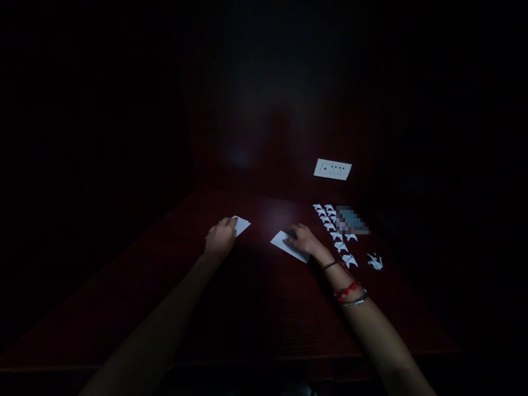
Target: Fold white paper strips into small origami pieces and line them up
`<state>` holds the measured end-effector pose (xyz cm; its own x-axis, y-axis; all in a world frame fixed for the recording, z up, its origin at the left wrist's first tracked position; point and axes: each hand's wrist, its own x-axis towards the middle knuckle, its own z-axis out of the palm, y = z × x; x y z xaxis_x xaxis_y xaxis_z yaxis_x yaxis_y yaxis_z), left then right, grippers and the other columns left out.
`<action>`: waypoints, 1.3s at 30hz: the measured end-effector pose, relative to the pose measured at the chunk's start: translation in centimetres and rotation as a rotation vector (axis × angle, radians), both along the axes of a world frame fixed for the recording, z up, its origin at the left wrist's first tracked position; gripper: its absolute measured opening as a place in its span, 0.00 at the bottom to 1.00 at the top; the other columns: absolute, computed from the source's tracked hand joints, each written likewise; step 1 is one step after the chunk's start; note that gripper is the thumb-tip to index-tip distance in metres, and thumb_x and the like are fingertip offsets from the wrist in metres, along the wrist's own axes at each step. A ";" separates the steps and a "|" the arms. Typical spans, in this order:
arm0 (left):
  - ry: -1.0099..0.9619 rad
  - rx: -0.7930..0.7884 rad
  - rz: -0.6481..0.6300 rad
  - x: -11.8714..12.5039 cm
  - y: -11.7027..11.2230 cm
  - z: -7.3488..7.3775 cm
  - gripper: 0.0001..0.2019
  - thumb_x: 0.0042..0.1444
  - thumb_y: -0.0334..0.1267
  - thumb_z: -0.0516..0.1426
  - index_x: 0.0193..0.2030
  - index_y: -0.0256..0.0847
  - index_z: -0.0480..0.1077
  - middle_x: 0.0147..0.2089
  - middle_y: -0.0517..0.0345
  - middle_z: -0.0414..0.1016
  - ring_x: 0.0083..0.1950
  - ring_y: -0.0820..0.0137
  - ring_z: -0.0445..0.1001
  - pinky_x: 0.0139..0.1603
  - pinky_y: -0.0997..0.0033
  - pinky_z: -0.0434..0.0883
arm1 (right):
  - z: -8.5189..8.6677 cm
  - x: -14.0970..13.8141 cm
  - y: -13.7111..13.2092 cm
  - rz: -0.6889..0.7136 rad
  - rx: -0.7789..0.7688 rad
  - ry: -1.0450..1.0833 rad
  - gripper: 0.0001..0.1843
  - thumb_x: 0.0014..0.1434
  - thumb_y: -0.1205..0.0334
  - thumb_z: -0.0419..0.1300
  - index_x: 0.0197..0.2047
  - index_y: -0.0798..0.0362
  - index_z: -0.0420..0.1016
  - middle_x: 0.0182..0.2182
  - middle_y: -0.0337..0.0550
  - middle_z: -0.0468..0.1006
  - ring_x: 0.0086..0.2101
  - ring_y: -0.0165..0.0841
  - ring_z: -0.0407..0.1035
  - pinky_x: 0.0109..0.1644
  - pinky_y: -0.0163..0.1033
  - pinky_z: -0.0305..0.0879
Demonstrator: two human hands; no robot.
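Observation:
My left hand (221,238), with a ring on one finger, lies over white paper sheets (241,226) on the dark red table, its fingers bent around them. The stack's edges stick out on the right and a sliver shows on the left. My right hand (304,240), wearing a dark band and red and metal bracelets at the wrist and forearm, is over another white paper piece (279,240). Its thumb and fingers are apart, touching or just above the paper. That piece lies flat and slanted, partly covered by the hand.
To the right, small folded white paper pieces (337,235) lie in rows. Beside them is a blurred-out bluish rectangle (352,219). A crumpled white bit (375,262) lies further right. A white socket panel (332,169) is on the back wall. The table's front edge (256,363) runs below; surroundings are very dark.

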<state>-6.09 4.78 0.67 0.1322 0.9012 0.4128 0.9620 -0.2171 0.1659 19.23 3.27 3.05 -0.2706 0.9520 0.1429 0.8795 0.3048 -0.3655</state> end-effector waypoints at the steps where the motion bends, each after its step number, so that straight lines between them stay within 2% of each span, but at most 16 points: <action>1: 0.001 0.012 -0.017 0.4 -0.1 0.1 0.17 0.54 0.34 0.45 0.51 0.39 0.56 0.49 0.48 0.60 0.47 0.60 0.63 0.43 0.62 0.62 | 0.1 1.2 -0.7 -0.002 -0.008 -0.029 0.24 0.47 0.58 0.54 0.49 0.55 0.62 0.46 0.48 0.64 0.48 0.36 0.54 0.49 0.38 0.52; 3: 0.002 0.036 -0.098 1.6 -0.4 0.1 0.16 0.54 0.35 0.45 0.51 0.39 0.57 0.49 0.51 0.60 0.48 0.63 0.62 0.47 0.66 0.60 | 0.1 3.2 -2.0 -0.014 -0.031 -0.082 0.26 0.47 0.57 0.55 0.50 0.56 0.61 0.47 0.50 0.63 0.48 0.37 0.54 0.48 0.38 0.52; 6: -0.003 0.083 -0.357 3.9 -1.3 -0.1 0.16 0.55 0.37 0.44 0.50 0.40 0.57 0.51 0.55 0.60 0.50 0.68 0.60 0.50 0.70 0.57 | -0.4 4.9 -3.6 0.006 -0.060 -0.120 0.25 0.46 0.59 0.56 0.49 0.57 0.62 0.45 0.50 0.65 0.46 0.36 0.58 0.48 0.36 0.53; 9: 0.019 0.076 -0.613 6.0 -2.4 -0.5 0.16 0.56 0.40 0.44 0.51 0.43 0.57 0.55 0.58 0.55 0.55 0.68 0.53 0.52 0.67 0.54 | -1.0 5.1 -4.3 0.028 -0.016 -0.062 0.24 0.45 0.64 0.57 0.48 0.56 0.63 0.42 0.48 0.67 0.43 0.33 0.60 0.47 0.35 0.53; 12: 0.063 -0.004 -0.735 7.1 -3.0 -1.0 0.16 0.57 0.42 0.43 0.51 0.46 0.57 0.55 0.60 0.56 0.55 0.69 0.53 0.52 0.67 0.53 | -1.4 4.8 -4.1 -0.017 -0.001 0.045 0.26 0.41 0.66 0.60 0.47 0.53 0.64 0.41 0.46 0.67 0.40 0.32 0.62 0.45 0.35 0.56; 18: 0.054 -0.031 -0.726 7.0 -2.7 -1.4 0.16 0.58 0.41 0.41 0.51 0.47 0.58 0.53 0.59 0.59 0.55 0.70 0.54 0.51 0.67 0.53 | -1.6 4.6 -3.9 0.023 -0.060 0.265 0.24 0.39 0.72 0.59 0.43 0.51 0.67 0.36 0.39 0.72 0.34 0.30 0.65 0.39 0.34 0.60; 22: 0.071 -0.034 -0.705 7.0 -2.6 -1.1 0.15 0.57 0.41 0.42 0.49 0.49 0.59 0.51 0.58 0.59 0.50 0.68 0.58 0.48 0.66 0.56 | -1.9 4.7 -3.8 0.048 -0.112 0.368 0.22 0.39 0.68 0.60 0.42 0.52 0.68 0.35 0.38 0.72 0.34 0.30 0.66 0.40 0.34 0.60; 26: 0.093 -0.088 -0.783 7.1 -2.9 -0.7 0.15 0.57 0.39 0.43 0.50 0.52 0.58 0.49 0.60 0.60 0.50 0.69 0.57 0.48 0.66 0.54 | -2.8 4.7 -3.2 -0.059 -0.138 0.491 0.24 0.42 0.63 0.59 0.45 0.57 0.65 0.31 0.40 0.72 0.30 0.27 0.66 0.36 0.33 0.61; 32: 0.082 -0.137 -0.813 7.1 -3.2 -0.1 0.14 0.57 0.40 0.43 0.50 0.52 0.58 0.51 0.62 0.59 0.52 0.69 0.54 0.49 0.66 0.52 | -4.1 4.8 -2.2 -0.143 -0.179 0.651 0.28 0.39 0.66 0.61 0.47 0.58 0.62 0.31 0.39 0.71 0.31 0.27 0.66 0.38 0.33 0.61; 35: 0.072 -0.151 -0.814 7.1 -3.2 0.0 0.14 0.57 0.40 0.43 0.49 0.51 0.58 0.51 0.62 0.60 0.52 0.68 0.55 0.49 0.66 0.52 | -3.8 4.5 -2.4 -0.171 -0.211 0.729 0.28 0.38 0.67 0.61 0.46 0.58 0.64 0.34 0.41 0.71 0.32 0.27 0.66 0.39 0.33 0.61; 39: 0.072 -0.149 -0.813 7.0 -3.2 -0.1 0.14 0.56 0.40 0.45 0.49 0.50 0.59 0.51 0.62 0.59 0.53 0.67 0.54 0.50 0.66 0.52 | -2.7 4.0 -3.0 -0.199 -0.322 0.887 0.28 0.39 0.71 0.60 0.47 0.60 0.62 0.33 0.43 0.72 0.32 0.27 0.66 0.40 0.33 0.61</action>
